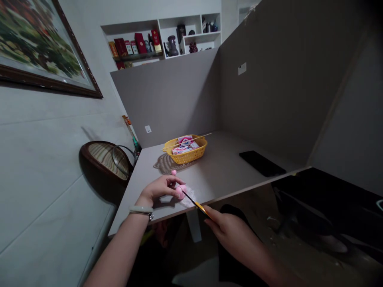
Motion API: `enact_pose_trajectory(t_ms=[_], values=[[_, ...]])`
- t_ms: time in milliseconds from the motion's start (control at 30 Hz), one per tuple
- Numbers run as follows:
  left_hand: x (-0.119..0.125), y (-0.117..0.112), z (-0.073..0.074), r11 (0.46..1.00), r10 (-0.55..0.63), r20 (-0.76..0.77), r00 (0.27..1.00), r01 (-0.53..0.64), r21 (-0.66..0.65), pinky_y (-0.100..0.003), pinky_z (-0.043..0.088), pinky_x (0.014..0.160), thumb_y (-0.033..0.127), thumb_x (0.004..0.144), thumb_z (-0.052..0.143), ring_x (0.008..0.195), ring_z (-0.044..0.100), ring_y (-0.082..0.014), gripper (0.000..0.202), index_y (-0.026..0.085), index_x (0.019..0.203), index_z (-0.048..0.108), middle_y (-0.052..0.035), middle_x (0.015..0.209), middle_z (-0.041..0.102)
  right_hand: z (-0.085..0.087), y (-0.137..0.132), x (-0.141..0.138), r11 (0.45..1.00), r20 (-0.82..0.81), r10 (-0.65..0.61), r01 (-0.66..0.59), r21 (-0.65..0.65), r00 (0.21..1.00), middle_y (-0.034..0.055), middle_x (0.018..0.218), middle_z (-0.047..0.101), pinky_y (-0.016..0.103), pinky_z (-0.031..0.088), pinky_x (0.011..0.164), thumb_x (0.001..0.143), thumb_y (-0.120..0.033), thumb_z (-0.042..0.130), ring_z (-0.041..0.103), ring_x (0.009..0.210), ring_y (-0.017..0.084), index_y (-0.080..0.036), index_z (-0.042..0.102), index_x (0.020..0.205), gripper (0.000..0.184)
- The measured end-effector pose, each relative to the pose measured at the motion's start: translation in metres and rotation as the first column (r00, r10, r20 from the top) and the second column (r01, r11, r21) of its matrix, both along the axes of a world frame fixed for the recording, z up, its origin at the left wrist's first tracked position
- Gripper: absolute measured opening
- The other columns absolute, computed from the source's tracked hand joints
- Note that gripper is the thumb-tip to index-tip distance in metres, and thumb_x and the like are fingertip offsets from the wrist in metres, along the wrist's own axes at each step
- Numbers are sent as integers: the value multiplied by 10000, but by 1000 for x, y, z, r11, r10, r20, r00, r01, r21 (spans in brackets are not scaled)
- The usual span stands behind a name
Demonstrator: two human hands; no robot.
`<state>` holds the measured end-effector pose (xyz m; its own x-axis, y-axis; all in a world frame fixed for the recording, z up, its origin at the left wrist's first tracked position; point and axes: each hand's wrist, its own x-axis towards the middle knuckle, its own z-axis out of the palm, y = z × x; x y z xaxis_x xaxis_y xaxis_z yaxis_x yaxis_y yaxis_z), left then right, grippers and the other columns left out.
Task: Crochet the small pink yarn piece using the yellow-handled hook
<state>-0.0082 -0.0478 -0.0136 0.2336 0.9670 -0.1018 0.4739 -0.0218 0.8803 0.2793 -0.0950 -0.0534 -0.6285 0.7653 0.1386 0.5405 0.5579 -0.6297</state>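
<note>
My left hand (163, 187) grips a soft-looking pink lump (180, 192) between thumb and fingers, low over the table's front edge. Under the lump lies a crumpled, whitish clear sheet (189, 198). In my right hand (227, 225) is a slim tool with a yellow handle (200, 206) and a thin dark shaft; its tip meets the right side of the lump. Whether the tip presses in or only touches, I cannot tell. Just beyond my left fingers sits a small pink ball (174, 172).
A yellow plastic basket (188, 158) with printed packets stands farther back, a thin stick (191, 140) across its rim. A flat black object (261, 163) lies at the right. Grey panels (170, 99) wall the table (221, 175) at the back and right.
</note>
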Motion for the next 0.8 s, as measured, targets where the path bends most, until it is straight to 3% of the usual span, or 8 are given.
enact_pose_trajectory(t_ms=[167, 400, 633, 800], values=[[4, -1, 1, 998, -6, 63, 998, 9, -57, -289, 435, 727, 222, 527, 861, 795, 569, -159, 577, 161, 1082, 719, -42, 884, 671, 11, 11, -27, 998, -20, -15, 17, 66, 1000, 71, 987, 758, 234, 411, 674, 993, -312, 395, 711, 877, 213, -257, 617, 1279, 367], [0, 0, -2, 1000, -22, -8, 1000, 22, 9, -257, 373, 651, 238, 532, 873, 714, 490, -119, 545, 167, 1057, 744, -1, 783, 606, -1, -1, 4, 1000, -2, 18, -18, -16, 1000, 32, 963, 767, 234, 424, 680, 970, -284, 408, 711, 850, 200, -303, 542, 1386, 438], [2, -1, 0, 999, -18, 64, 998, 21, -40, -285, 437, 706, 243, 538, 865, 776, 566, -155, 576, 157, 1090, 723, -44, 871, 670, 5, 14, -29, 996, 6, -24, 24, 88, 1000, 65, 985, 759, 234, 403, 670, 987, -317, 396, 708, 881, 213, -264, 613, 1287, 374], [-1, -1, 0, 999, -33, -8, 999, 33, 10, -277, 427, 726, 258, 547, 875, 825, 555, -157, 571, 172, 1094, 738, -38, 894, 659, -5, 6, -8, 999, 3, 14, -14, 33, 1000, 41, 964, 765, 243, 416, 663, 978, -308, 389, 711, 840, 212, -297, 551, 1371, 425]])
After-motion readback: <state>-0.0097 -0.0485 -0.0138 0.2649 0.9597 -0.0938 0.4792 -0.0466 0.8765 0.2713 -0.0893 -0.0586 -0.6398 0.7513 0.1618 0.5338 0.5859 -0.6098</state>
